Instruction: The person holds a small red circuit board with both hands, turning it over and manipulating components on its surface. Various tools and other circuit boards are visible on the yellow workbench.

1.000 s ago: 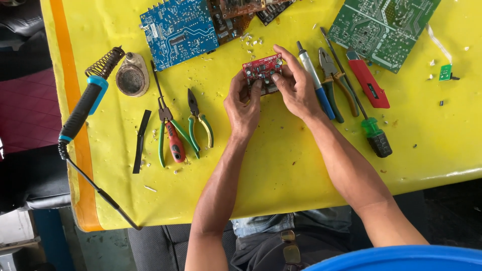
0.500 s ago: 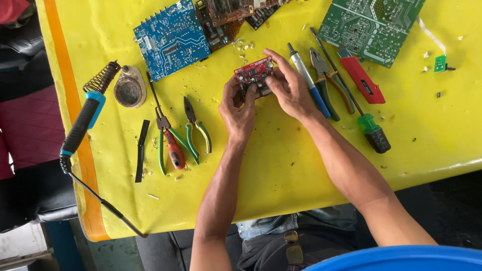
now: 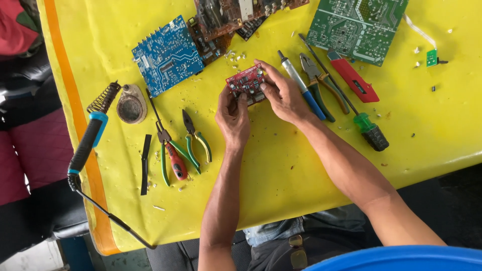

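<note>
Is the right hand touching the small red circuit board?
Touching. The head view shows the right hand with fingers laid over the small red circuit board's right edge, the left hand gripping its lower edge.

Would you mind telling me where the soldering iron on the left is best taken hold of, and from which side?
Grip the soldering iron by its black and blue handle, probably coming from above and from the left table edge. The handle lies flat, bare and long, while the tip end sits inside the coiled spring stand, so draw it out backwards along its own line. The cord trails off the near edge; leave it slack.

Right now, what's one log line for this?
hands: left hand and right hand hold small red circuit board | surface: yellow table
</note>
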